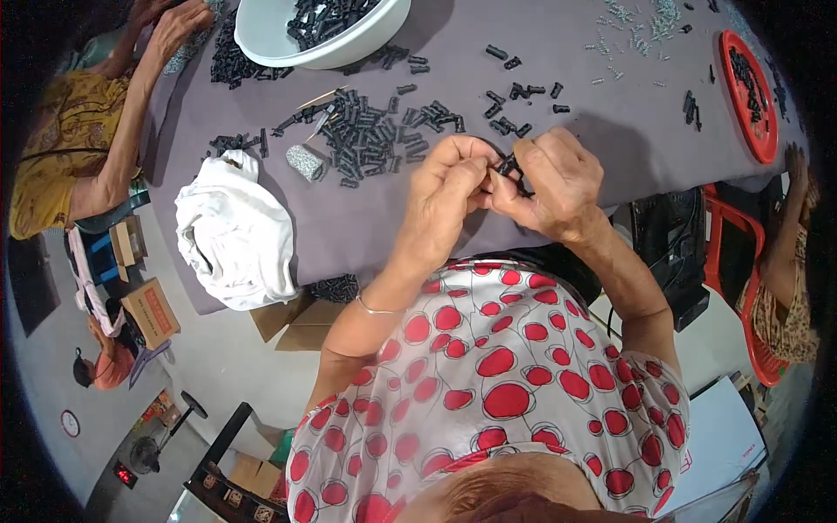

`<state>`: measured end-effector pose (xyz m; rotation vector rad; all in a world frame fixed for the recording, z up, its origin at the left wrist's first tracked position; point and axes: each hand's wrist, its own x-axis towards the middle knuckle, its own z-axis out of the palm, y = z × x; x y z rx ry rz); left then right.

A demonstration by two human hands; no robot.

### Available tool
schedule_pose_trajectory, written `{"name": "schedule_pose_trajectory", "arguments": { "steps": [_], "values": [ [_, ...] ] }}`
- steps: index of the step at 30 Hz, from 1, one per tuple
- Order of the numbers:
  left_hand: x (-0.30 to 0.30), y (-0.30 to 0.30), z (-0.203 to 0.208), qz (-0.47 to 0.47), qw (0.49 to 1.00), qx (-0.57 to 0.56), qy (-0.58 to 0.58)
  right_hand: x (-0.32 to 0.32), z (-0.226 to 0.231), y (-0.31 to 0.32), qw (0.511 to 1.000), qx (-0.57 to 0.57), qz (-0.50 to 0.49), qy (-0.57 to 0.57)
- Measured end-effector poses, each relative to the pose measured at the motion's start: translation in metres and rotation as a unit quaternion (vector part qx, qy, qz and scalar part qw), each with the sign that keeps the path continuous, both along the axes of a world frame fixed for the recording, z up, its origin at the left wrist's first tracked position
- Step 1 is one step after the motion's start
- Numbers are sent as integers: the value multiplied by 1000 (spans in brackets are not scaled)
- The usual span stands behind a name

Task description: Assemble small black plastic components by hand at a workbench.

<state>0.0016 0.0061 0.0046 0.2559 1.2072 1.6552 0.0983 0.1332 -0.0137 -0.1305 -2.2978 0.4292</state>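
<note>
My left hand (443,192) and my right hand (558,181) meet above the near edge of the table. Between their fingertips is a small black plastic part (508,165), partly covered by the fingers. Both hands are closed in a pinch around it. Just beyond them lie several loose black plastic parts (497,103), short and tube-like. To the left of my left hand spreads a larger pile of the same black parts (362,131). A speckled grey lump (305,163) sits at the pile's near side, with a thin pointed tool (321,120) by it.
A white basin (349,54) holding black parts stands at the far left. Crumpled white cloth (234,231) covers the table's left corner. Small metal springs (641,30) are scattered far right, near a red tray (748,96) of black pieces. Another person's arm (131,131) reaches in at left.
</note>
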Motion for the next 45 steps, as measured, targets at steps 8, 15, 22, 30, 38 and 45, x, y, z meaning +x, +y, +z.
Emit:
{"name": "schedule_pose_trajectory", "arguments": {
  "steps": [8,15,22,30,38,45],
  "values": [
    [-2,3,0,7,1000,8,-5,-3,-1,1,1000,1,-10,17],
    [-1,-4,-3,-53,998,-7,37,1,-5,-5,1000,-11,-7,6],
    [-4,-5,-8,-64,997,34,-30,12,5,15,993,-108,51,-9],
    [-4,-3,6,-57,998,3,25,15,-4,54,990,-133,-39,36],
    [-70,7,45,181,841,-46,508,6,10,43,989,-88,-83,-82],
    [-126,22,55,217,634,-113,734,-10,9,42,996,-52,-59,-53]
  ]
}}
